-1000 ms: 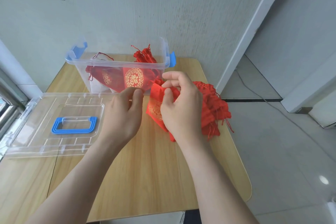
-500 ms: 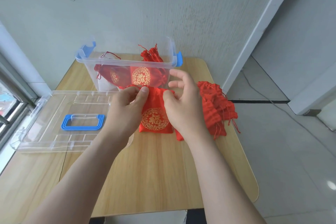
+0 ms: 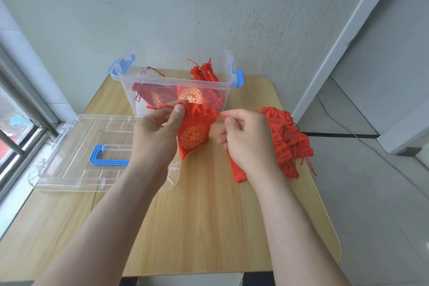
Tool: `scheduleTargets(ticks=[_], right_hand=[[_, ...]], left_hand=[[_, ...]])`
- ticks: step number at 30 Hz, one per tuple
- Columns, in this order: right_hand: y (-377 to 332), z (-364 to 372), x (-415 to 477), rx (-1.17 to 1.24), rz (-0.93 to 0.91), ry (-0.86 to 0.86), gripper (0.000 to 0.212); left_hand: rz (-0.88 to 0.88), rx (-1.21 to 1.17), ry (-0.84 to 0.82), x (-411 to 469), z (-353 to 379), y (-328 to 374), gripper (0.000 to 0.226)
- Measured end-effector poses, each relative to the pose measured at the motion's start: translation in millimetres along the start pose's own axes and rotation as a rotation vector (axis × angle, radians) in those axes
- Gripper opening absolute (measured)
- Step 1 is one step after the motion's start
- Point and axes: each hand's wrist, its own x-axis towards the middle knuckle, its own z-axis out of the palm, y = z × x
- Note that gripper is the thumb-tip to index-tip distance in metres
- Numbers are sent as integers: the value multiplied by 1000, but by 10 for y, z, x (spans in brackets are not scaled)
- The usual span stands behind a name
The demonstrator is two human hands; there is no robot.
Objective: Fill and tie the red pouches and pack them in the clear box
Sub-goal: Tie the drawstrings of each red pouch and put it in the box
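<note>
**Drawstrings being pulled**

Left hand point(image 3: 154, 137) grip pinches the gathered neck of the red satin pouch with gold medallion point(image 3: 192, 133); right hand point(image 3: 248, 139) pinches its red drawstring point(image 3: 222, 116). Flat half a second ago, the pouch now hangs above the wooden bench point(image 3: 209, 216), mouth puckered: tying likely under way. Long axis near-vertical, mouth up, before the clear plastic box point(image 3: 176, 81).
</note>
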Motion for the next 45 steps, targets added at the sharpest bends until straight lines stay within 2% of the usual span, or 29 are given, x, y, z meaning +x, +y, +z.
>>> scheduleTargets(ticks=[3,6,8,12,16,21,25,28,32,34,36,39,42,45], right_hand=[[-14,0,-30,129,34,3,19],[-4,-6,-46,144,64,28,13],[-12,-8,-65,214,116,30,11],[-99,-43,-95,426,214,74,8],[-158,-59,-85,595,288,107,12],[-203,-55,-85,798,418,86,23],[-254,-49,-102,1078,575,90,28],[-260,-17,-120,1236,664,124,26],[-254,-7,-102,1353,745,208,18],[-252,-5,-96,1343,780,212,16],[-221,10,-91,1234,760,167,15],[-171,32,-82,971,650,150,19],[-163,29,-78,870,568,156,25],[-185,7,-90,706,426,58,28]], left_hand=[[0,-23,59,2,-29,-9,16],[-138,-192,104,31,-82,-26,10],[-221,-284,120,42,-98,-52,14],[-278,-384,90,46,-115,-51,28],[-361,-500,80,51,-152,-22,20],[-386,-590,82,29,-164,1,20],[-402,-643,99,31,-140,10,19],[-397,-689,102,32,-108,21,30],[-365,-740,63,59,-110,18,32],[-378,-736,76,66,-117,28,29],[-375,-660,76,69,-120,33,26],[-328,-562,30,60,-113,45,25],[-311,-467,-23,37,-126,58,24],[-283,-292,-123,18,-162,44,29]])
